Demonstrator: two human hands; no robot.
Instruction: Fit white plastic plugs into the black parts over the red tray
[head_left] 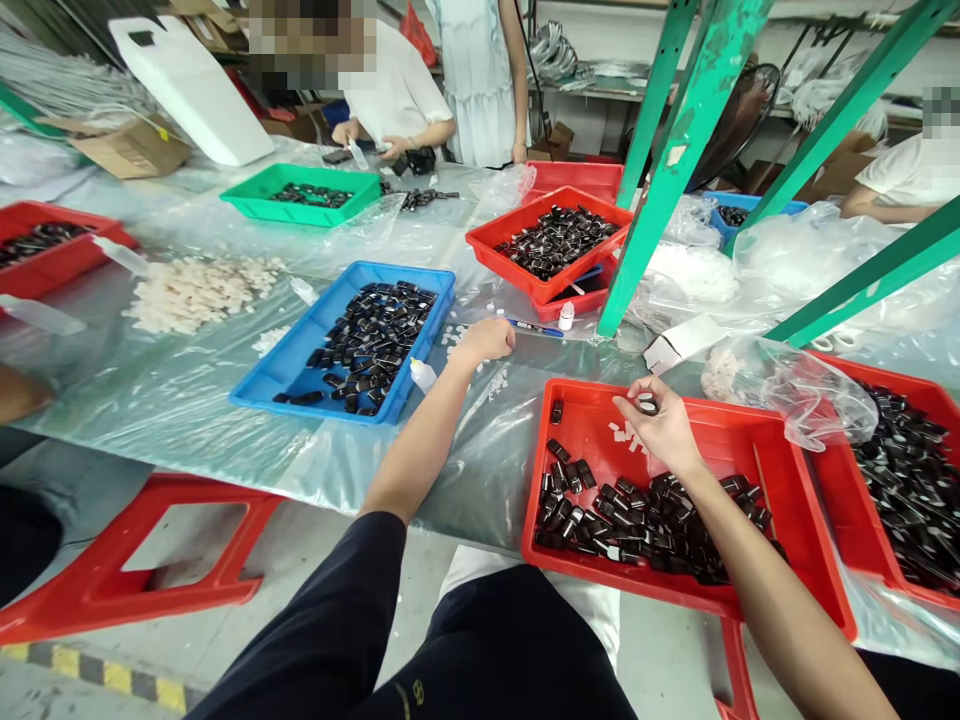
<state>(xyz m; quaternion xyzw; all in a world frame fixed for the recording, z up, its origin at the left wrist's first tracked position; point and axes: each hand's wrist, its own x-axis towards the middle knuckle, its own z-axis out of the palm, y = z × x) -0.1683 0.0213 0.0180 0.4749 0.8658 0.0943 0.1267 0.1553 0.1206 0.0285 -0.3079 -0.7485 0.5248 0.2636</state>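
Observation:
My right hand point(666, 428) is closed on a small black plastic part point(646, 404) with a pale oval on it, above the far side of a red tray point(780, 470). Many similar black parts point(622, 510) lie in that tray, along with a few small white pieces point(624, 434). Over the plastic-covered table, my left hand point(486, 342) has its fingers pressed together; whatever they hold, if anything, is hidden. Small white bits point(496, 382) are scattered near it. A blue pen point(536, 328) and a small white bottle point(566, 316) lie just beyond.
A blue tray point(259, 370) of black parts stands to the left, with a squeeze bottle point(423, 375) at its edge. Red trays point(487, 240) are stacked ahead beside green metal posts point(660, 180). A white pile point(199, 292) lies far left. A co-worker point(390, 95) sits across the table.

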